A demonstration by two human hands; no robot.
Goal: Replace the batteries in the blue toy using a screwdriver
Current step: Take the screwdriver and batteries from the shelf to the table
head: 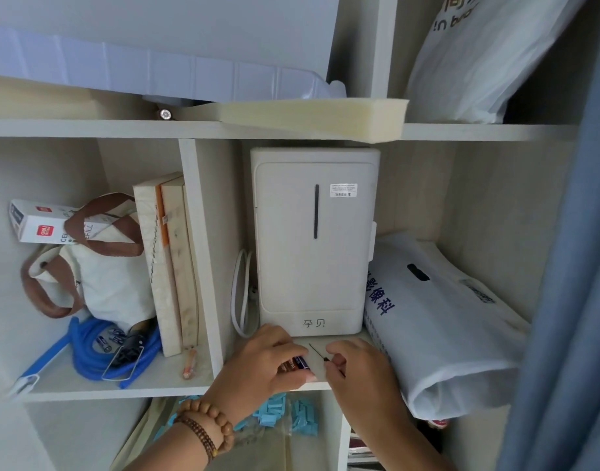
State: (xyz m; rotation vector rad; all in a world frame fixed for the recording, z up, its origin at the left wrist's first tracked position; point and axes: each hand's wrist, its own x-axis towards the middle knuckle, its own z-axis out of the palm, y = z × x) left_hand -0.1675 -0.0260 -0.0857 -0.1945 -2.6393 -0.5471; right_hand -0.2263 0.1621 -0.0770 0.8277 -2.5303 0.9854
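On shelf edge — batteries in left grip, screwdriver in right grip.

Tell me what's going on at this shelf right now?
A person is reaching both hands onto the pale wooden shelf, just in front of the upright white plastic appliance. The left hand, with brown bead bracelets on its wrist, is closed over some small batteries. The right hand pinches a thin black-shafted screwdriver. A few more loose batteries lie on the coiled blue hose in the left compartment. I cannot pick out the blue toy for certain here.
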